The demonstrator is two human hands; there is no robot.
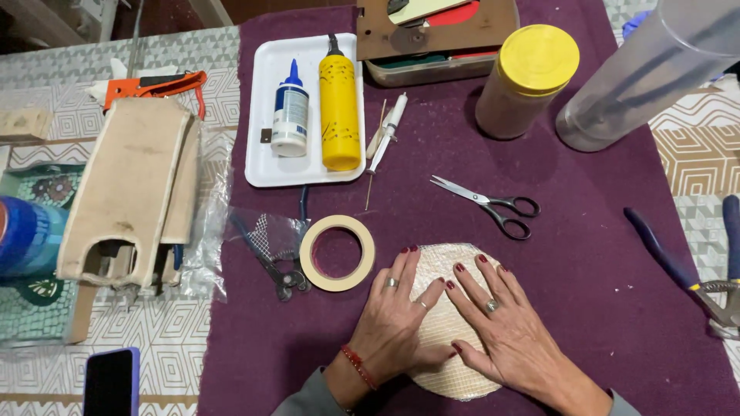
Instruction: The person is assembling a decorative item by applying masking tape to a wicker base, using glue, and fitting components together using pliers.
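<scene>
pressing flat, both hands open, left hand (395, 323), right hand (501, 327), on round mesh disc (443, 323), no long axis

Bare purple tabletop (609, 308) lies open to the right of the hands. To the left, the tape roll (337, 253) sits near; the scissors (489, 205) lie just behind.

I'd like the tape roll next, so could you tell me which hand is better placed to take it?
Probably the left hand: the masking tape roll lies just beside it, while the right hand presses the mesh-covered disc further away.
</scene>
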